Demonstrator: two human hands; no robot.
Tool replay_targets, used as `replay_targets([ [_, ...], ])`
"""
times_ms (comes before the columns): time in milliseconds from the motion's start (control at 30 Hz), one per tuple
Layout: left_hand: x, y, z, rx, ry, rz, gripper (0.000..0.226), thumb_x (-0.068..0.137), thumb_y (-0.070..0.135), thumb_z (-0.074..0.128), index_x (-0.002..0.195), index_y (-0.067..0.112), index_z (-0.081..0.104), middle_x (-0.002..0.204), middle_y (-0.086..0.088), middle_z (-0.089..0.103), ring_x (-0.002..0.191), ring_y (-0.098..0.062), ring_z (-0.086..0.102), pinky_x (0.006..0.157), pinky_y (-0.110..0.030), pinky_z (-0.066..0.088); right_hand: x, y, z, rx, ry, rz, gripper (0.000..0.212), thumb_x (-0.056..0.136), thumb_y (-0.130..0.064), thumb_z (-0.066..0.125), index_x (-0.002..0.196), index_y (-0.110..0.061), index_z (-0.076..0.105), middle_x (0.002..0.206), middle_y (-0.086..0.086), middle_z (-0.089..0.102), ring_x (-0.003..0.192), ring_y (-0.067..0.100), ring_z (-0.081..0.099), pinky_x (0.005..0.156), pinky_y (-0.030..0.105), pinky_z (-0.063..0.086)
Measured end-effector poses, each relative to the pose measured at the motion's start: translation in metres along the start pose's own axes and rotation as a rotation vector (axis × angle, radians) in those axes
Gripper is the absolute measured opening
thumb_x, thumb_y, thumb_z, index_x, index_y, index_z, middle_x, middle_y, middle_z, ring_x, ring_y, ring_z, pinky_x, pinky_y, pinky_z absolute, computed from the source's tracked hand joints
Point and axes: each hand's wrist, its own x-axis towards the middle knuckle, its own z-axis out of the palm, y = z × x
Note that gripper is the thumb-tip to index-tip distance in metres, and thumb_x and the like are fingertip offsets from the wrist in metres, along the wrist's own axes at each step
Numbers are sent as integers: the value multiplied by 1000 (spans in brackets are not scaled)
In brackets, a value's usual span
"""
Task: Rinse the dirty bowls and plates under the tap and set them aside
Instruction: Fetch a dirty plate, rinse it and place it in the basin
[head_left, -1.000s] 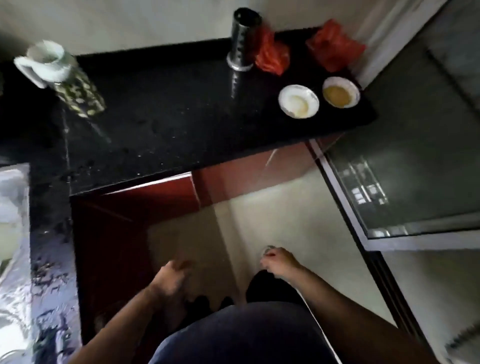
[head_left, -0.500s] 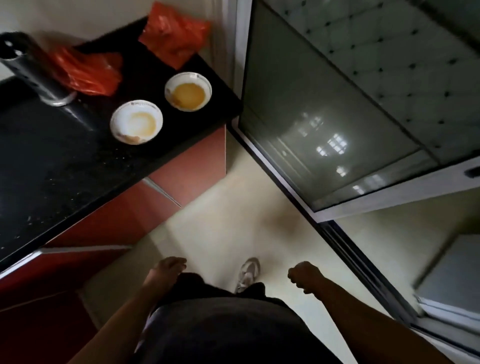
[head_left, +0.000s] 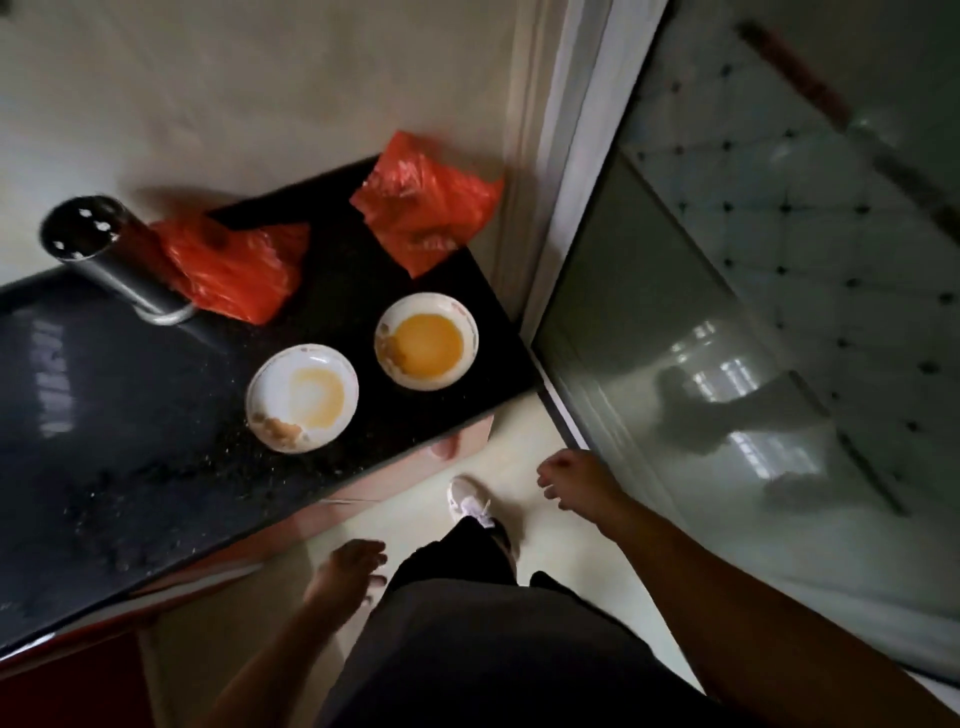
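Two dirty white dishes sit side by side on the black countertop (head_left: 130, 415), near its right end. The left plate (head_left: 302, 397) has a pale yellow smear and food bits at its rim. The right bowl (head_left: 426, 340) holds orange-yellow residue. My left hand (head_left: 345, 574) hangs low beside my leg, below the counter's edge, fingers loosely apart and holding nothing. My right hand (head_left: 576, 480) is out in front of me over the floor, just right of the counter's corner, fingers loosely curled and holding nothing. No tap or sink is in view.
Two red plastic bags (head_left: 234, 265) (head_left: 423, 202) and a dark metal cylinder (head_left: 109, 254) stand behind the dishes. Red cabinet fronts (head_left: 291, 530) run under the counter. A glass sliding door (head_left: 727, 364) bounds the right side. My white shoe (head_left: 470, 501) is on the pale floor.
The view has swung right and closer to the dishes. My right hand has risen and reached forward toward the counter's corner; my fingers have loosened from fists. A foot has stepped forward.
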Motion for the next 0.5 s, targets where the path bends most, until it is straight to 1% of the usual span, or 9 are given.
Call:
replay_targets([
  [67,7,43,13,-73,-44,81,21,106,-1,50,114,7,68,113,-18,70,79,-26,68,63,-31,46,15,-43,-12,32,26,-67,12,91,-17,59,86,-14,69,86,7,75,60,12,66,51,19,49],
  [100,8,73,20,-133,-65,117,21,106,0,50,112,10,68,113,-16,71,82,-26,69,65,-31,47,24,-64,-17,25,36,-107,13,91,-17,58,85,-17,69,85,5,75,61,12,67,51,19,49],
  [167,15,127,26,-249,-52,173,22,106,2,50,114,12,67,111,-12,73,84,-26,71,66,-33,52,40,-102,-26,-3,40,-185,17,90,-18,55,84,-25,68,85,3,76,64,13,70,55,22,50],
  [200,18,143,28,-256,-34,193,20,104,6,53,114,15,68,109,-10,75,85,-25,74,67,-35,55,49,-119,-28,1,29,-216,18,91,-18,53,85,-26,68,86,3,76,63,13,69,55,23,51],
  [267,23,172,31,-308,46,179,17,98,17,57,111,21,67,103,-8,79,84,-25,79,71,-41,60,69,-148,-27,-10,-2,-252,17,93,-17,51,92,-25,66,91,3,74,59,9,66,53,21,51],
  [333,31,196,33,-386,134,125,16,101,22,54,116,20,60,103,-10,77,83,-29,80,72,-44,63,90,-172,-21,-61,-44,-258,17,95,-18,51,107,-21,64,93,3,71,58,9,65,52,24,52],
  [367,35,205,35,-413,174,98,15,104,24,53,118,20,56,104,-11,75,83,-30,80,70,-44,66,100,-182,-18,-101,-73,-255,21,96,-20,52,115,-19,61,91,2,70,60,10,67,52,25,53],
  [433,41,218,38,-420,277,49,15,104,27,54,116,18,53,103,-14,73,79,-29,81,69,-45,68,115,-201,-13,-227,-131,-251,29,97,-27,53,125,-21,57,90,0,68,69,15,72,58,31,60],
  [500,44,224,42,-453,399,5,14,101,20,57,112,12,53,103,-17,71,76,-32,80,69,-47,68,124,-213,-11,-353,-202,-265,35,98,-31,54,132,-22,54,89,-3,67,76,18,75,66,38,64],
])
